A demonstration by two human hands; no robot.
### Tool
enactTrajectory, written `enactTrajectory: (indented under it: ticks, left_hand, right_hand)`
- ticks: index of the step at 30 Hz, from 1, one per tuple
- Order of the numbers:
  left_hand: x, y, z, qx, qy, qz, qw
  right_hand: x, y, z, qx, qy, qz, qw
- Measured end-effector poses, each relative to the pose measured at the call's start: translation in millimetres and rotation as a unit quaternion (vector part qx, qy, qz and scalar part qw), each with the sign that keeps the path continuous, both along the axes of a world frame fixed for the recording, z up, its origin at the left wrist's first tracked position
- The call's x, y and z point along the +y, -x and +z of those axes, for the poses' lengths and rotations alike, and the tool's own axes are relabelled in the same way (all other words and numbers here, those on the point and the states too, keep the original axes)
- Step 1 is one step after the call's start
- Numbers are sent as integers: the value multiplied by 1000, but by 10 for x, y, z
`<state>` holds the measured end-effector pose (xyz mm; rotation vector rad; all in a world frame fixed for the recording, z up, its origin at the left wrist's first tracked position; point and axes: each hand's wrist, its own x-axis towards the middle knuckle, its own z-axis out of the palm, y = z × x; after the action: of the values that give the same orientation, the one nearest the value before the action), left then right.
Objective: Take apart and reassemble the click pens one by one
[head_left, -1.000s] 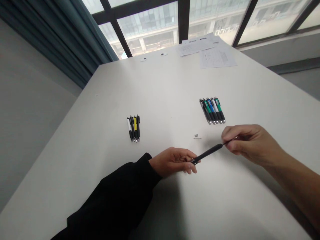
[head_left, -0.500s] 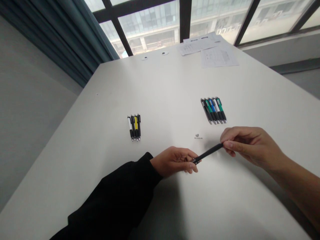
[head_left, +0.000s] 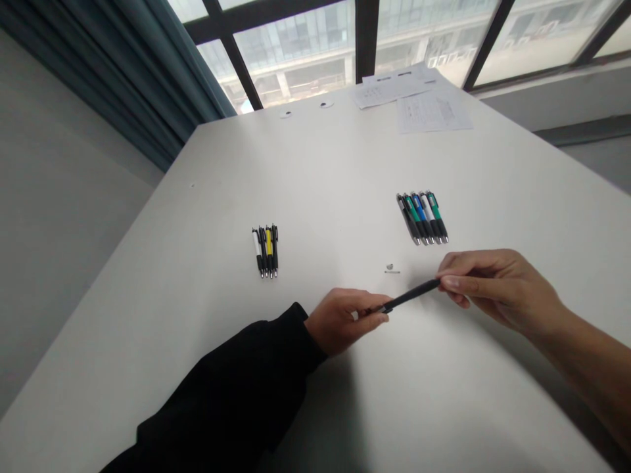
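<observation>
A black pen [head_left: 413, 293] is held slantwise between my two hands, above the white table [head_left: 315, 177]. My left hand [head_left: 345, 318] is closed on its lower left end, the one with the clip, between thumb and fingers. At the upper right end, my right hand [head_left: 497, 286] pinches the tip with thumb and forefinger, which hide it. Just beyond the pen lie a small thin strip and a small grey bit [head_left: 391, 269] on the table; I cannot make out what they are.
Several pens [head_left: 265, 252], white, black and yellow, lie side by side at left. Another row of pens [head_left: 422, 218], in black, green, blue and white, lies beyond my right hand. Papers [head_left: 434, 110] and two small white pieces [head_left: 326, 104] lie at the far edge by the window.
My left fingers have closed more firmly round the clip end of the pen, and that end has risen slightly. My right hand keeps its pinch, almost unmoved.
</observation>
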<state>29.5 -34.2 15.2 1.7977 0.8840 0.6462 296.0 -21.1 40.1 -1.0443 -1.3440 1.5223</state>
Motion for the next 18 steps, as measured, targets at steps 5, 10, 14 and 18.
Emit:
enactTrajectory:
  ticks: [5,10,14,18]
  left_hand:
    - [14,18,-5,-65,131,-29,989]
    - [23,34,-52,-97,196,-44,975]
    - [23,28,-50,-129,193,-41,972]
    - [30,17,-40,-142,188,-44,971]
  right_hand:
    - [-25,-32,-65,-14,-18,-13,1000]
    - [-17,-58,-139,-48,-43,-10,998]
    - [26,32,-207,-236,-175,-28,955]
    - [59,149,-335,-362,-259,-8,895]
